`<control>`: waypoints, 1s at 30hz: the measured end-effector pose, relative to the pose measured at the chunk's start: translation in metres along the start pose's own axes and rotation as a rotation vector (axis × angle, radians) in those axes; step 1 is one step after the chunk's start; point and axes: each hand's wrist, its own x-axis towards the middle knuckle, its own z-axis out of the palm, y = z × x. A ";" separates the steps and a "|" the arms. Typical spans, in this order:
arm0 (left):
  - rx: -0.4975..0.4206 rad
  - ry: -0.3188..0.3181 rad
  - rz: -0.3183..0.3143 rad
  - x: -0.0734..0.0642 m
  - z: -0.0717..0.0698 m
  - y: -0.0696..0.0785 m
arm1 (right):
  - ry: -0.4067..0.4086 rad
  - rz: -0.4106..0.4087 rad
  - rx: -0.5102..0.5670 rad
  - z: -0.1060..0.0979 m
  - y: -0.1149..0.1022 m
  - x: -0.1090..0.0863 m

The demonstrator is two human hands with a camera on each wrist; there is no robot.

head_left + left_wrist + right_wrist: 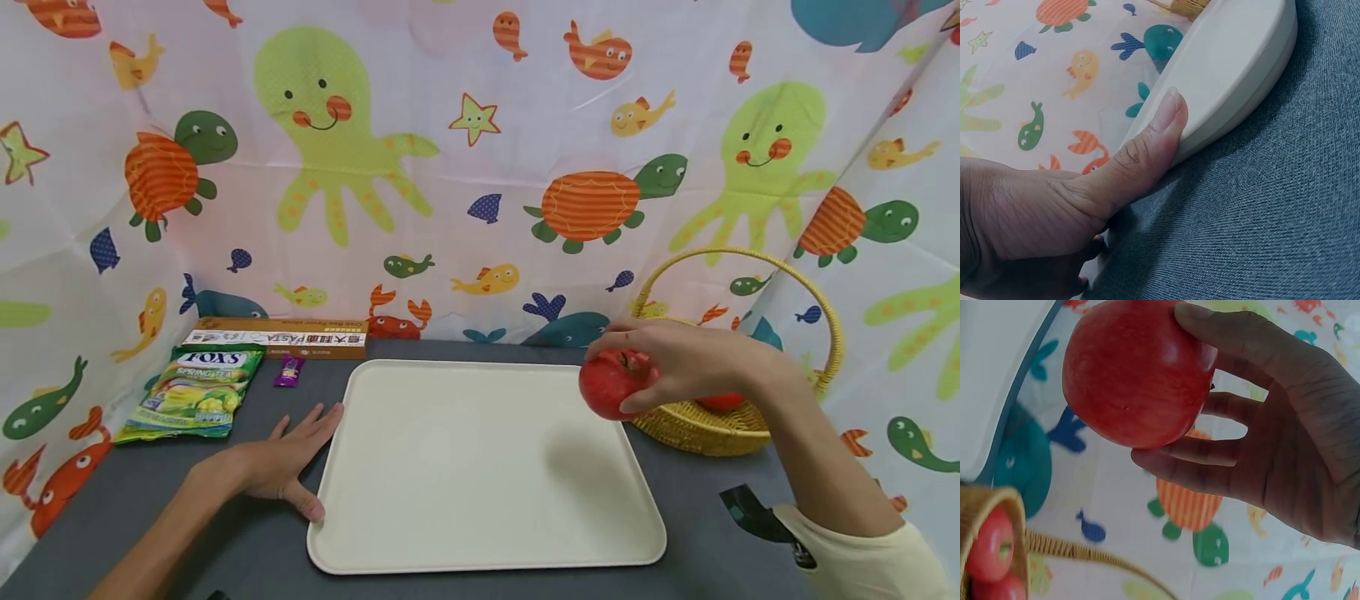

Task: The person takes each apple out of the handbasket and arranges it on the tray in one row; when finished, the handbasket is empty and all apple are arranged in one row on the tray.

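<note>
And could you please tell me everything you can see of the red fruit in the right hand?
The red fruit is round and looks whole, with faintly streaked skin and a crown-like end facing the palm, like a pomegranate; whether it is real, I cannot tell. The right hand grips it between thumb and fingers. It is held up, overlapping the right of the tray in the head view, near the wicker basket, seemingly touching only the hand.

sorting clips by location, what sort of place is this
Probably an indoor tabletop filming or practice corner, though the wider room is out of view. A cloth printed with sea animals hangs behind and beside a grey tabletop, where a white tray lies.
</note>
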 end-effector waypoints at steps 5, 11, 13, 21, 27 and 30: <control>0.002 0.000 -0.001 0.001 0.002 -0.001 | -0.017 -0.086 -0.009 0.004 -0.018 0.021; 0.008 -0.002 -0.010 0.001 0.001 -0.001 | -0.051 -0.167 0.000 0.009 -0.040 0.058; 0.008 -0.005 -0.010 0.001 0.001 -0.002 | -0.052 -0.205 0.003 0.012 -0.050 0.073; -0.014 -0.017 -0.007 0.003 0.000 -0.004 | -0.109 -0.330 -0.042 0.034 -0.095 0.138; -0.064 -0.029 -0.041 0.003 -0.001 -0.006 | -0.185 -0.368 -0.093 0.055 -0.122 0.180; -0.079 -0.028 -0.047 0.001 -0.002 -0.008 | -0.216 -0.368 -0.118 0.066 -0.133 0.196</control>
